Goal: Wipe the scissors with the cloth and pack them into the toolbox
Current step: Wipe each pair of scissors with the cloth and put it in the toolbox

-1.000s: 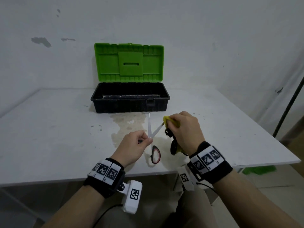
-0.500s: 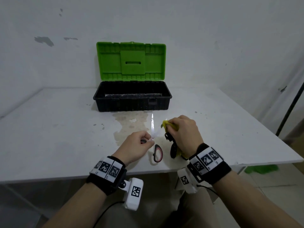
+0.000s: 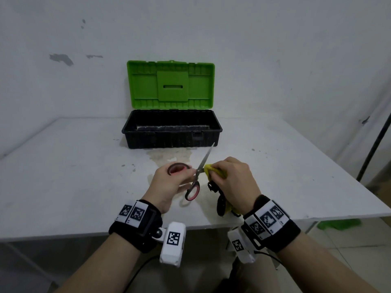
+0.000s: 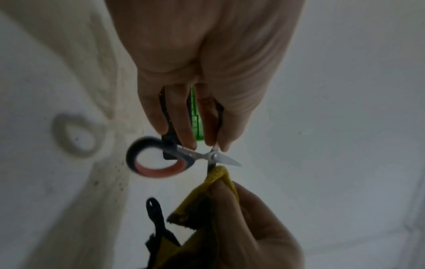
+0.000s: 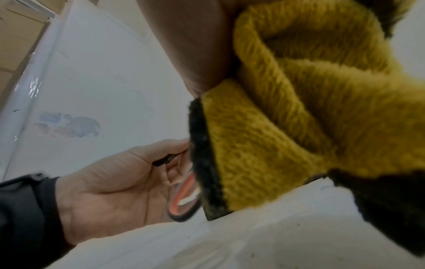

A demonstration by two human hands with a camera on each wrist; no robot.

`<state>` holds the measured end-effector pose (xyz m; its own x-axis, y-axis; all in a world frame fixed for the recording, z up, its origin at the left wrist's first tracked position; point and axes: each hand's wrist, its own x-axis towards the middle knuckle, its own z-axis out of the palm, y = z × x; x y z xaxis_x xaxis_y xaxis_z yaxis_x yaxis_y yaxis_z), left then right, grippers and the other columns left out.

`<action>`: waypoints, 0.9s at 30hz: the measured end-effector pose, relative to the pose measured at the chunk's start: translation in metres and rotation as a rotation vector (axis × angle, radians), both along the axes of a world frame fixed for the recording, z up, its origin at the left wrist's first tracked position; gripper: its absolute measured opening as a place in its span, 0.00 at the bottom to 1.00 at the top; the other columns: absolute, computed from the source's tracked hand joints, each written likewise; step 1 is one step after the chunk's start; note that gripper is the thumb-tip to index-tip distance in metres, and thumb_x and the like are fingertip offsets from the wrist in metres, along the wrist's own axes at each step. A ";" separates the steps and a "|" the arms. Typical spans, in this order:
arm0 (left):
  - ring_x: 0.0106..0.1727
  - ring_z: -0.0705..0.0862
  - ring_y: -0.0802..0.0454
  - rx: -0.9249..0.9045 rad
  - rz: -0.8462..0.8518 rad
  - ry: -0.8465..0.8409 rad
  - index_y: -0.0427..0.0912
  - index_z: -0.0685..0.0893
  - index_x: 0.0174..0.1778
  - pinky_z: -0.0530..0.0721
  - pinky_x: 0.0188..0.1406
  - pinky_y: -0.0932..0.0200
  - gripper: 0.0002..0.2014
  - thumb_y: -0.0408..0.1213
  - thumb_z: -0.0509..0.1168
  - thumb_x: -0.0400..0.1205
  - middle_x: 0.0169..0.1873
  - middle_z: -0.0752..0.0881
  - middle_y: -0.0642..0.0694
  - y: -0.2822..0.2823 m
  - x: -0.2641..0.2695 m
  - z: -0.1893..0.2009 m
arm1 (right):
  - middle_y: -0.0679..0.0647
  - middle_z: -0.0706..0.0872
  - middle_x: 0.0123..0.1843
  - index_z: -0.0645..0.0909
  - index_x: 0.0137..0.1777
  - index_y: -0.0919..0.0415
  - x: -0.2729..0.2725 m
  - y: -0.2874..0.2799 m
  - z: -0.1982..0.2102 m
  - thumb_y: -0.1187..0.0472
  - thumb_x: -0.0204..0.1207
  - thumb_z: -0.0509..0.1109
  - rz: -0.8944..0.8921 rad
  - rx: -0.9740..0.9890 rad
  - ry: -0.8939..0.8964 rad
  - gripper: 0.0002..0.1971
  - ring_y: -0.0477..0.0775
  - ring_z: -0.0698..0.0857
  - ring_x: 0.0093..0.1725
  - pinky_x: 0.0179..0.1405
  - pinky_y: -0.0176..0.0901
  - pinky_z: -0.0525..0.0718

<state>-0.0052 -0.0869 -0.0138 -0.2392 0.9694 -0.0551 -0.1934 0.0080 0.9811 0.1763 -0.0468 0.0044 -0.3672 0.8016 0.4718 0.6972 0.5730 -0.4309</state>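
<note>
The scissors (image 3: 203, 160) have black-and-red handle loops and are held spread above the white table (image 3: 74, 176). My left hand (image 3: 187, 173) grips one handle loop, and the other loop (image 3: 192, 192) hangs below. One blade points up and right toward the toolbox (image 3: 171, 140), which stands with its green lid (image 3: 170, 84) raised. My right hand (image 3: 218, 168) pinches a yellow, black-edged cloth (image 3: 208, 169) round the second blade, close to the pivot (image 4: 214, 155). In the left wrist view the cloth (image 4: 218, 175) hides that blade. The cloth (image 5: 299, 109) fills the right wrist view.
A dried brownish stain (image 3: 169, 157) marks the table in front of the toolbox. A black strap (image 3: 220, 205) of the cloth dangles near the table's front edge. A dark pole (image 3: 374, 144) stands at the right, with something green (image 3: 338, 224) on the floor.
My left hand has turned the scissors: a handle loop now shows at the top of it and the free blade leans right. The right hand with the cloth has stayed at the other blade.
</note>
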 end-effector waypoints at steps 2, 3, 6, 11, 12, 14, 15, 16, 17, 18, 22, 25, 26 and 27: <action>0.53 0.92 0.34 -0.012 -0.070 -0.184 0.36 0.84 0.51 0.87 0.57 0.36 0.05 0.32 0.71 0.83 0.47 0.92 0.35 -0.003 0.004 0.004 | 0.46 0.83 0.44 0.88 0.52 0.51 -0.002 -0.001 0.002 0.51 0.79 0.69 0.006 0.013 0.007 0.09 0.46 0.80 0.42 0.42 0.39 0.82; 0.54 0.91 0.33 -0.015 -0.099 -0.250 0.38 0.83 0.50 0.87 0.57 0.34 0.03 0.33 0.69 0.85 0.47 0.91 0.37 -0.004 0.005 0.005 | 0.47 0.83 0.44 0.88 0.52 0.51 -0.003 -0.002 0.003 0.51 0.79 0.69 0.008 0.016 0.013 0.09 0.46 0.80 0.42 0.42 0.38 0.81; 0.53 0.91 0.37 -0.007 -0.159 -0.230 0.39 0.81 0.49 0.90 0.53 0.38 0.02 0.30 0.67 0.85 0.45 0.90 0.38 -0.003 0.005 0.002 | 0.47 0.83 0.44 0.88 0.51 0.52 -0.007 -0.002 0.004 0.51 0.79 0.69 0.010 0.017 0.010 0.09 0.46 0.80 0.42 0.42 0.39 0.82; 0.39 0.91 0.50 -0.008 -0.055 -0.120 0.38 0.81 0.50 0.87 0.33 0.60 0.09 0.23 0.71 0.80 0.37 0.89 0.40 -0.005 0.007 -0.001 | 0.47 0.83 0.44 0.88 0.52 0.51 -0.007 -0.006 0.004 0.51 0.79 0.69 0.021 0.009 -0.005 0.09 0.46 0.80 0.42 0.41 0.37 0.80; 0.38 0.91 0.52 -0.020 -0.029 -0.103 0.37 0.82 0.52 0.86 0.33 0.62 0.08 0.24 0.71 0.80 0.38 0.89 0.40 -0.005 0.007 -0.001 | 0.47 0.83 0.45 0.88 0.52 0.51 -0.006 -0.007 0.005 0.51 0.79 0.69 0.025 0.007 -0.010 0.09 0.46 0.80 0.42 0.41 0.36 0.80; 0.38 0.91 0.56 -0.041 0.001 -0.082 0.37 0.85 0.53 0.86 0.33 0.65 0.06 0.26 0.70 0.81 0.40 0.90 0.39 -0.005 0.007 -0.002 | 0.47 0.83 0.46 0.88 0.54 0.51 -0.007 -0.009 0.005 0.51 0.79 0.69 0.035 0.008 -0.020 0.09 0.46 0.80 0.42 0.42 0.35 0.80; 0.39 0.91 0.56 -0.047 0.004 -0.081 0.37 0.86 0.53 0.86 0.33 0.65 0.05 0.27 0.70 0.82 0.40 0.91 0.39 -0.004 0.007 -0.003 | 0.47 0.83 0.46 0.88 0.54 0.51 -0.007 -0.010 0.005 0.51 0.79 0.68 0.040 0.010 -0.024 0.10 0.46 0.80 0.42 0.42 0.37 0.81; 0.40 0.91 0.56 -0.049 0.004 -0.086 0.38 0.87 0.53 0.87 0.35 0.64 0.05 0.28 0.70 0.82 0.42 0.92 0.39 -0.005 0.007 -0.004 | 0.48 0.83 0.46 0.88 0.54 0.51 -0.008 -0.011 0.006 0.50 0.79 0.68 0.048 0.014 -0.024 0.10 0.47 0.81 0.42 0.42 0.39 0.82; 0.41 0.92 0.54 -0.045 0.006 -0.089 0.38 0.87 0.53 0.87 0.38 0.62 0.05 0.29 0.71 0.82 0.43 0.92 0.39 -0.005 0.007 -0.005 | 0.48 0.83 0.46 0.88 0.53 0.50 -0.009 -0.012 0.006 0.50 0.79 0.68 0.059 0.022 -0.025 0.10 0.48 0.81 0.42 0.41 0.42 0.83; 0.42 0.92 0.53 -0.037 0.008 -0.085 0.37 0.87 0.54 0.87 0.41 0.59 0.06 0.30 0.71 0.82 0.45 0.92 0.39 -0.005 0.008 -0.005 | 0.48 0.82 0.45 0.88 0.52 0.50 -0.010 -0.013 0.006 0.49 0.79 0.68 0.068 0.034 -0.030 0.10 0.48 0.81 0.42 0.40 0.44 0.84; 0.42 0.92 0.52 -0.012 0.041 -0.040 0.37 0.88 0.56 0.87 0.49 0.52 0.07 0.30 0.70 0.83 0.44 0.93 0.39 -0.006 0.013 -0.008 | 0.48 0.81 0.46 0.88 0.51 0.51 -0.014 -0.015 0.005 0.49 0.80 0.66 0.093 0.046 -0.064 0.11 0.50 0.81 0.41 0.40 0.47 0.84; 0.39 0.90 0.50 -0.033 0.035 -0.077 0.37 0.88 0.52 0.87 0.52 0.46 0.04 0.29 0.69 0.83 0.40 0.92 0.42 -0.007 0.016 -0.009 | 0.47 0.80 0.46 0.88 0.51 0.52 -0.013 -0.015 0.002 0.48 0.81 0.66 0.083 0.053 -0.077 0.12 0.49 0.81 0.41 0.39 0.46 0.84; 0.39 0.89 0.49 -0.041 0.032 -0.088 0.37 0.88 0.51 0.88 0.51 0.46 0.04 0.28 0.69 0.83 0.39 0.92 0.42 -0.007 0.016 -0.009 | 0.47 0.80 0.47 0.87 0.51 0.52 -0.012 -0.015 0.001 0.48 0.81 0.65 0.078 0.055 -0.085 0.12 0.49 0.81 0.41 0.38 0.44 0.83; 0.38 0.87 0.49 -0.049 0.028 -0.093 0.36 0.88 0.51 0.88 0.49 0.47 0.04 0.27 0.68 0.84 0.38 0.91 0.42 -0.007 0.017 -0.009 | 0.47 0.80 0.47 0.87 0.52 0.52 -0.011 -0.014 0.001 0.48 0.81 0.65 0.069 0.056 -0.092 0.12 0.48 0.80 0.42 0.38 0.42 0.82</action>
<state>0.0115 -0.0937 -0.0229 -0.2574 0.9582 -0.1251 -0.2848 0.0485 0.9574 0.1651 -0.0612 0.0057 -0.4641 0.7462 0.4772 0.6905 0.6423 -0.3327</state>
